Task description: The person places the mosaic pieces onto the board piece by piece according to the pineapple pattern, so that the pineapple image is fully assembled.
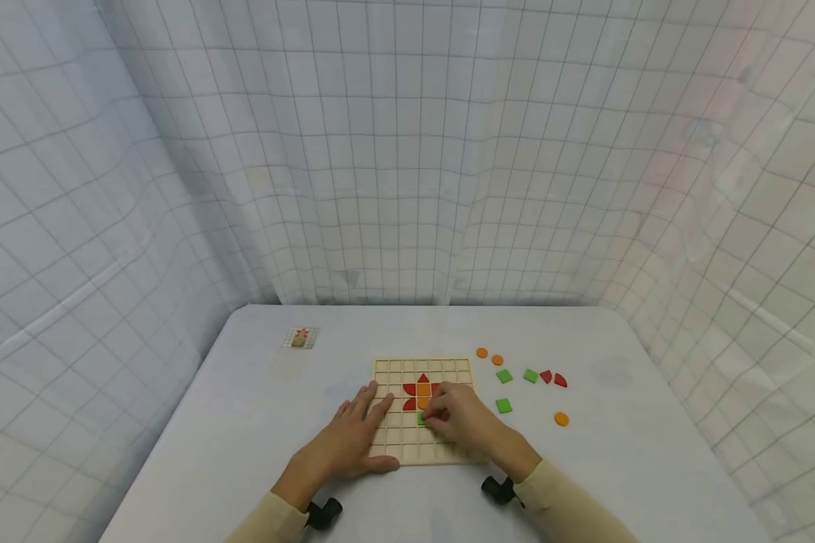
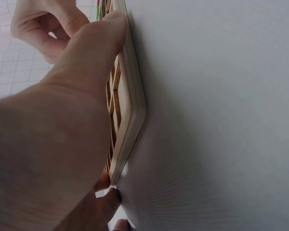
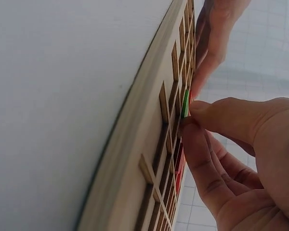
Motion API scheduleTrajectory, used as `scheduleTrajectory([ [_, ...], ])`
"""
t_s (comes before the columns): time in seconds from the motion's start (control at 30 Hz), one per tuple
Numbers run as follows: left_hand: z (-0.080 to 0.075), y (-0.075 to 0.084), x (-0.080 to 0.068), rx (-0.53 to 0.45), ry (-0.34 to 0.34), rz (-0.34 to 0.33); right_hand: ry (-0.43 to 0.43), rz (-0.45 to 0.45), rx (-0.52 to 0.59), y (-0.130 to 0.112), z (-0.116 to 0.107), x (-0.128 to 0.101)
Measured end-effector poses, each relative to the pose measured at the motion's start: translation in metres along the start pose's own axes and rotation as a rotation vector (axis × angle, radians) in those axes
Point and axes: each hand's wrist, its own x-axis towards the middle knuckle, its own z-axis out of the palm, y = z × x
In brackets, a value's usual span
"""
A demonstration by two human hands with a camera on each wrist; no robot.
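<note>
A wooden grid board point(image 1: 410, 452) lies on the table, with red pieces point(image 1: 409, 390) and orange pieces point(image 1: 423, 389) set in its middle cells. My left hand point(image 1: 356, 441) rests along the board's left side, fingers spread and straight, the thumb on the front edge. Over the middle cells, my right hand point(image 1: 467, 421) pinches a green square tile point(image 3: 185, 103) between thumb and index finger. The tile stands tilted at a cell just below the orange pieces. My right hand hides part of the board's right half.
Right of the board lie loose green squares point(image 1: 504, 406), orange discs point(image 1: 561, 418) and red quarter-circle pieces point(image 1: 560, 381). A small pattern card point(image 1: 301, 338) lies at the back left of the white table point(image 1: 244, 452). Grid-lined white curtains point(image 1: 380, 188) surround the table.
</note>
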Motion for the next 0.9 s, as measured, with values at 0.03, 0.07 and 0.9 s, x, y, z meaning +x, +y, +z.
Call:
scheduleTrajectory([
  [0.03, 0.001, -0.001, 0.0, -0.004, -0.002, -0.003, 0.005, -0.006, -0.009, 0.001, 0.0, -0.001],
  [0.07, 0.001, -0.001, -0.001, -0.005, -0.005, -0.006, 0.013, -0.014, -0.016, 0.003, 0.001, -0.002],
  [0.9, 0.005, 0.0, 0.003, -0.024, -0.006, -0.023, 0.306, 0.142, -0.129, 0.082, -0.064, -0.021],
])
